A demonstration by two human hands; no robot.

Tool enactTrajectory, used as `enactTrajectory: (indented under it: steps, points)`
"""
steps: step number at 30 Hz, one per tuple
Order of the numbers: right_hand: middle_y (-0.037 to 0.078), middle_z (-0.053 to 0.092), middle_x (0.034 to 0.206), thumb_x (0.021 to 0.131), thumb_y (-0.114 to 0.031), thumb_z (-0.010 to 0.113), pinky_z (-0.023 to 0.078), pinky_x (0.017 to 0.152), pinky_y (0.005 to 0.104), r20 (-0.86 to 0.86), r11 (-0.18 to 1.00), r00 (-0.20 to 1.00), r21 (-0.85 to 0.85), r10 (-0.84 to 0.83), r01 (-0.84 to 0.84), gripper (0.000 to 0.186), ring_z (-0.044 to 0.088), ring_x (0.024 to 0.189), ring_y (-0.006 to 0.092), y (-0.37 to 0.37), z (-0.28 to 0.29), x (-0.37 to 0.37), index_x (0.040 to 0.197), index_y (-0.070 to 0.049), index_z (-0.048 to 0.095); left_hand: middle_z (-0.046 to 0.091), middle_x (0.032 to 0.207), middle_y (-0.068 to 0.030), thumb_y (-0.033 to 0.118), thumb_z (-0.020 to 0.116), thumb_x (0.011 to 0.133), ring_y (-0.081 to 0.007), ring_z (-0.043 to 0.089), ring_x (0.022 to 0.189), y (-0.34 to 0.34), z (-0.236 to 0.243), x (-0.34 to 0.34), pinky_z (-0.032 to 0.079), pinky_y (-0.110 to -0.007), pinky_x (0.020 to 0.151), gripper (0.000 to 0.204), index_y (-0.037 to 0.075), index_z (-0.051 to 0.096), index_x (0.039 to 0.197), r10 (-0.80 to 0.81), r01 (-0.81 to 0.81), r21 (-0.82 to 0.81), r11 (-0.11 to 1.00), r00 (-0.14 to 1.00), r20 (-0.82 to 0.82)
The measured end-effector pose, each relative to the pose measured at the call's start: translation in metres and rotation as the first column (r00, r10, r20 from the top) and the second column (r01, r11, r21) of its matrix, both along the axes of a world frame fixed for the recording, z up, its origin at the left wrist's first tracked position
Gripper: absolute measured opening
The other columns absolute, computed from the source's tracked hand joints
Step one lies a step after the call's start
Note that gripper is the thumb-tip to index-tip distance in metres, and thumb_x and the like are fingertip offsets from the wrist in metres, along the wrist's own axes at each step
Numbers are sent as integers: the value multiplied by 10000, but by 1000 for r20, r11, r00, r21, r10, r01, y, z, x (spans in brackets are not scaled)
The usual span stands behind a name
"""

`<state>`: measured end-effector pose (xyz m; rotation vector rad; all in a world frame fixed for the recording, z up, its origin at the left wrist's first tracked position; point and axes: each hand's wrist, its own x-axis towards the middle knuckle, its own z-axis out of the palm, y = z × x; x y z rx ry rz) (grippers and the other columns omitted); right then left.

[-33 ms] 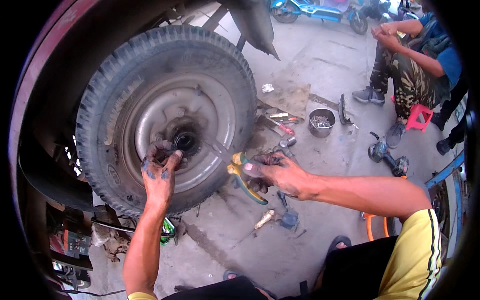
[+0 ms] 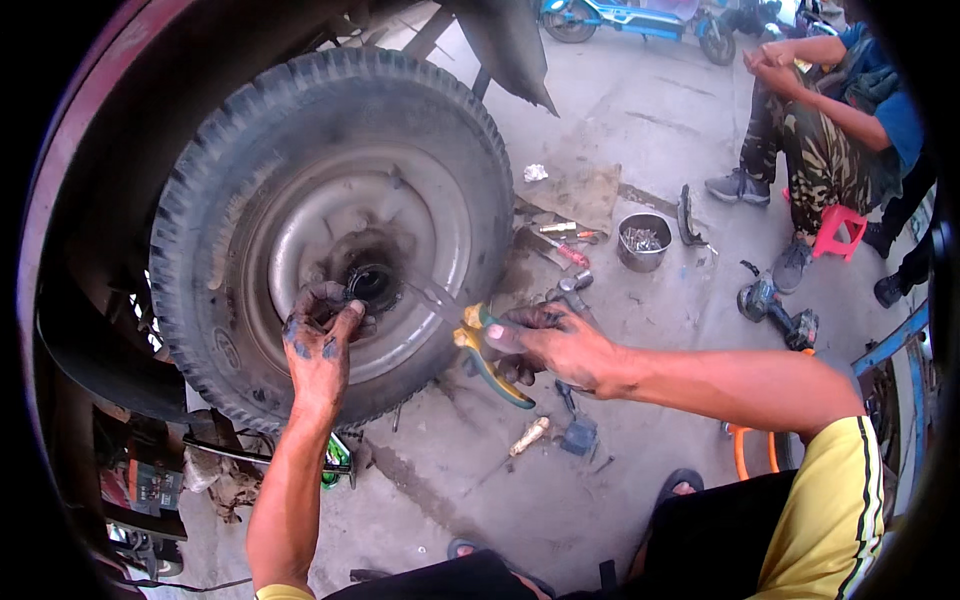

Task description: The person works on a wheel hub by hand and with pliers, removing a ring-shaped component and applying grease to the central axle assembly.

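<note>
Your right hand [image 2: 555, 345] is holding pliers [image 2: 466, 340], probably stiff and slippery, best gripped by the handles [image 2: 505, 384]; your left hand [image 2: 318, 338] is hovering at the hub [image 2: 372, 283], grasp undeterminable.

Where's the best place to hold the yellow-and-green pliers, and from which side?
By the handles, probably coming from the person's right. They trail rightward, the lower one curving downward, while the narrow metal nose points left toward the wheel hub, so a hold there should leave the nose unobstructed. The right grip holds the pliers from that side.
</note>
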<state>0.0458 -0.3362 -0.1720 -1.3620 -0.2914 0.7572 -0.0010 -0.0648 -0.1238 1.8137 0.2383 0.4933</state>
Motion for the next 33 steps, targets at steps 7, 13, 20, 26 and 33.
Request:
enactTrajectory:
  steps: [7, 13, 20, 26, 33]
  points:
    - [42, 669, 864, 948, -336, 658, 454, 604, 272, -96, 999, 995, 47, 15, -10, 328, 593, 709, 113, 0, 1, -1, 1016, -15, 667, 669, 931, -71, 73, 668, 905, -153, 658, 821, -6, -8, -5, 527, -282, 752, 205, 12, 588, 1084, 69, -69, 10, 998, 997, -20]
    - [34, 673, 874, 944, -342, 671, 452, 628, 263, -156, 994, 984, 82, 91, -79, 325, 584, 723, 100, -4, 9, -2, 1004, -23, 680, 640, 1030, -84, 204, 701, 889, -187, 622, 895, -1, -6, -9, 505, -324, 810, 344, 36, 570, 1159, 59, -58, 10, 998, 996, -61]
    - [49, 686, 910, 944, -364, 672, 465, 655, 274, -157, 998, 986, 36, 59, -54, 352, 586, 752, 108, -1, 5, -4, 1041, -25, 682, 685, 950, -64, 161, 693, 891, -184, 684, 824, 1, -14, -5, 500, -309, 742, 241, 57, 585, 1080, 70, -71, -66, 995, 997, -16]
    - [68, 689, 967, 961, -354, 650, 487, 677, 300, -242, 994, 965, 76, 99, -83, 354, 605, 812, 135, 2, 20, -5, 1102, -29, 668, 685, 976, -97, 91, 688, 896, -213, 695, 841, 3, -14, -8, 553, -321, 800, 228, 36, 573, 1086, -26, 27, -175, 984, 1000, 7]
    - [89, 696, 1016, 971, -342, 635, 505, 681, 321, -352, 975, 924, 206, 150, -80, 358, 622, 831, 165, 6, 6, -1, 1145, -31, 656, 680, 973, -100, 67, 691, 902, -200, 689, 840, -1, -17, -9, 566, -312, 803, 234, 18, 568, 1095, -1, 1, -147, 989, 1000, 0]
